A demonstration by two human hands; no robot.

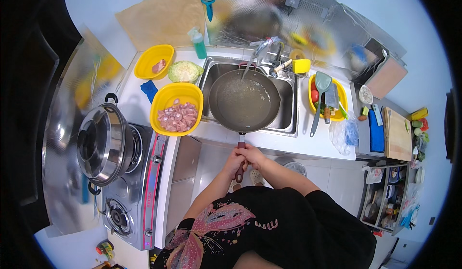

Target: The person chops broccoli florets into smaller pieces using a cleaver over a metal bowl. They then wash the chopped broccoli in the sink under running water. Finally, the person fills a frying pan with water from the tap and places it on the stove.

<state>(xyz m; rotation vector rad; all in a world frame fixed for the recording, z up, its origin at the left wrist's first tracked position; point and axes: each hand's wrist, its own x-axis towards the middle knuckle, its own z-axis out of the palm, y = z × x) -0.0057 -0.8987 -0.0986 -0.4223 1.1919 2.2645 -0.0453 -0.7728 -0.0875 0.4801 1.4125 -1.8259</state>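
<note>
A large dark frying pan [244, 101] rests over the steel double sink [288, 115], with water in it. From the faucet [265, 47] a stream of water runs into the pan. My left hand [234, 159] and my right hand [252, 156] are together, both closed around the pan's maroon handle [239, 173], close to my body. Left of the sink, a yellow basin [154, 119] holds cut raw meat [178, 117]. Behind it lie a halved cabbage [184, 71] and a second yellow basin [140, 61] with a piece of meat.
A lidded steel pot [104, 144] stands on the gas stove [128, 189] at left. Right of the sink, a yellow basin [343, 117] holds tomatoes, a grey spatula [322, 83] and a cleaver [332, 96]. A wooden cutting board [397, 135] lies farther right.
</note>
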